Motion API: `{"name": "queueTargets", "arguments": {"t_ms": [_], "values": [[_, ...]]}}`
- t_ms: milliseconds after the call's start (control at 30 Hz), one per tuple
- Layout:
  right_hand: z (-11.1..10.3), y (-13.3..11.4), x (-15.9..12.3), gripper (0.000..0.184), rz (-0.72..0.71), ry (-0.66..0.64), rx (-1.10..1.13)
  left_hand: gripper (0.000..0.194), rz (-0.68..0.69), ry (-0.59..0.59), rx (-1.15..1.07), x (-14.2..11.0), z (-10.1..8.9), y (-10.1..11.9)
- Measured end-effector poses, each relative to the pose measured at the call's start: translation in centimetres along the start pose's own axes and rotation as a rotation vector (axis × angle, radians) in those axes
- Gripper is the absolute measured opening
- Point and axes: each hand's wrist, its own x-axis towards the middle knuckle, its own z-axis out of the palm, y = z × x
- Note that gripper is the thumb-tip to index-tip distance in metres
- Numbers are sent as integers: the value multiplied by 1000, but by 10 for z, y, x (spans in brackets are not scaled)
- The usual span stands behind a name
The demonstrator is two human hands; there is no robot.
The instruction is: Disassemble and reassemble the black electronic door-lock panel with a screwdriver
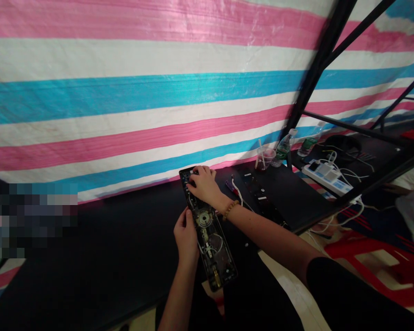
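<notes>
A long black electronic door lock housing point(224, 259) lies open-side up, tilted across the table's front edge. Inside it show a round ringed part point(204, 218), thin wires and a brass cylinder point(216, 279) near its lower end. My left hand point(186, 234) grips the left side of the housing, thumb on the rim. Over the upper end, my right hand point(205, 185) has its fingers bent down into the housing; whatever is under the fingertips is hidden. Just right of the housing lies a small purple part point(230, 185) beside a white cable point(238, 189).
A long glossy black panel point(262, 195) lies on the black table point(124, 248). At the back right stand a plastic cup point(265, 158) and a bottle point(283, 149). A white power strip point(327, 177) with plugs, black frame bars and a red stool point(372, 271) are farther right.
</notes>
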Motion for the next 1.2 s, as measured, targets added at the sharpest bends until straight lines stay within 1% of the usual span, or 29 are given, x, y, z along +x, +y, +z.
{"name": "queueTargets", "arguments": {"t_ms": [67, 200, 367, 467, 633, 833, 967, 1100, 1200], "values": [[4, -5, 2, 17, 53, -9, 0, 41, 32, 10, 69, 0, 0, -1], [11, -12, 3, 12, 139, 10, 29, 41, 156, 19, 244, 0, -2, -4], [12, -17, 3, 13, 139, 66, 22, 40, 274, 14, 370, -2, -4, -4], [9, -17, 4, 13, 118, 54, -6, 40, 316, 15, 427, -3, -4, -2], [8, -19, 9, 12, 112, 24, -44, 43, 335, 17, 471, -5, -3, 0], [11, -21, 8, 13, 131, 67, -57, 42, 342, 13, 473, -5, -4, -1], [13, -20, 6, 12, 129, 59, -41, 44, 345, 6, 484, -5, -4, -1], [14, -15, 4, 11, 60, 100, -38, 45, 350, 9, 515, -6, -3, 0], [14, -11, 3, 11, -3, 124, -75, 46, 353, 10, 530, -6, -3, 1]]}}
